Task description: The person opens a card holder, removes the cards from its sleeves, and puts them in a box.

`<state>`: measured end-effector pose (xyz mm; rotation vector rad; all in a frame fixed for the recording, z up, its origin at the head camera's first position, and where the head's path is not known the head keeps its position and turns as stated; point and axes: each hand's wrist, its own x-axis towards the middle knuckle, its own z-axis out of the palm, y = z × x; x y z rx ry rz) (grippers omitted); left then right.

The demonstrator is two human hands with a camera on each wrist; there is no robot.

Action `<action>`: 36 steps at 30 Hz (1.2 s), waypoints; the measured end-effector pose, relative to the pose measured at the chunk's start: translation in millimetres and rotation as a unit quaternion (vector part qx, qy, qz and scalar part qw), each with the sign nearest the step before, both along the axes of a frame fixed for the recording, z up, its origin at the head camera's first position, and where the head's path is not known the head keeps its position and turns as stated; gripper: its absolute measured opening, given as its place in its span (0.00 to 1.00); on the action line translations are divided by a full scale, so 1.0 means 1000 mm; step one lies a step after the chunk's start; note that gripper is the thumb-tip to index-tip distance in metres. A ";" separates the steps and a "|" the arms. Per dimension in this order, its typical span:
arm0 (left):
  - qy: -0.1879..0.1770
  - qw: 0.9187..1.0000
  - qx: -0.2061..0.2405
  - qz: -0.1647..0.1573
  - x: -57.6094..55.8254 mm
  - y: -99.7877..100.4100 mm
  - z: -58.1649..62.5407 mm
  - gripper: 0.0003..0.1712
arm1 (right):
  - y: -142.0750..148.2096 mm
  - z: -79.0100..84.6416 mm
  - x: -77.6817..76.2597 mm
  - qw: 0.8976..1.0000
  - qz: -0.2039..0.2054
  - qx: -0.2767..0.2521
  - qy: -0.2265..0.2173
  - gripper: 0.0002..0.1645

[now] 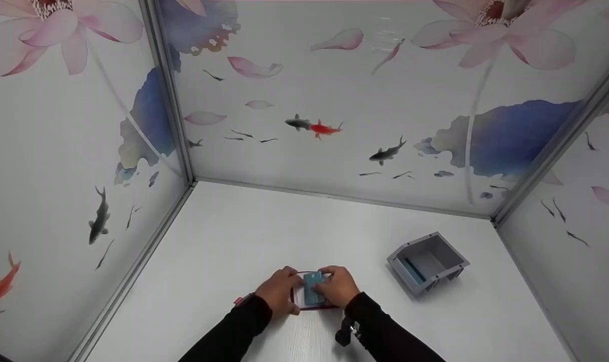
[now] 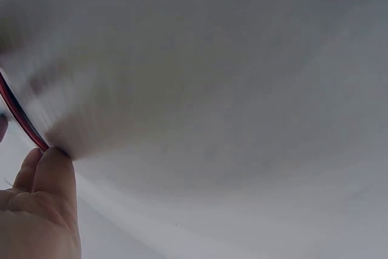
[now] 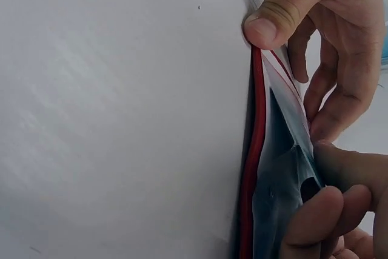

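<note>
A flat pouch [image 1: 298,296] with red edging lies before me on the white table, and a blue card-like piece [image 1: 313,289] overlaps its middle. My left hand [image 1: 278,291] holds the pouch by its left side; in the right wrist view its thumb presses the corner by the red edging [image 3: 259,101]. From the right, my right hand [image 1: 340,287] pinches the blue piece between thumb and fingers. The left wrist view shows my left fingertips [image 2: 53,171] at the end of the red edge.
A grey plastic bin [image 1: 437,241] stands to the right on the table [image 1: 224,236], with a blue strip [image 1: 415,270] along its near side. White panels [image 1: 264,166] printed with fish and lotus flowers enclose the table at the back and both sides.
</note>
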<state>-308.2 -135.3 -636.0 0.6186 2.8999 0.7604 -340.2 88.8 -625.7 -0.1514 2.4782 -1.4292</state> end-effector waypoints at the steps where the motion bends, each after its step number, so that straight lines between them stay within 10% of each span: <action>1: -0.002 1.000 0.002 0.002 0.000 0.000 0.001 0.38 | 0.000 -0.001 0.000 1.000 0.002 -0.003 -0.001 0.34; 19: -0.005 1.000 0.017 -0.002 0.003 0.000 0.004 0.33 | 0.024 0.023 -0.009 0.999 0.005 0.024 0.021 0.08; 36: 0.023 1.000 0.001 -0.006 0.003 0.000 0.003 0.34 | 0.062 0.058 -0.028 0.997 -0.007 0.058 0.051 0.07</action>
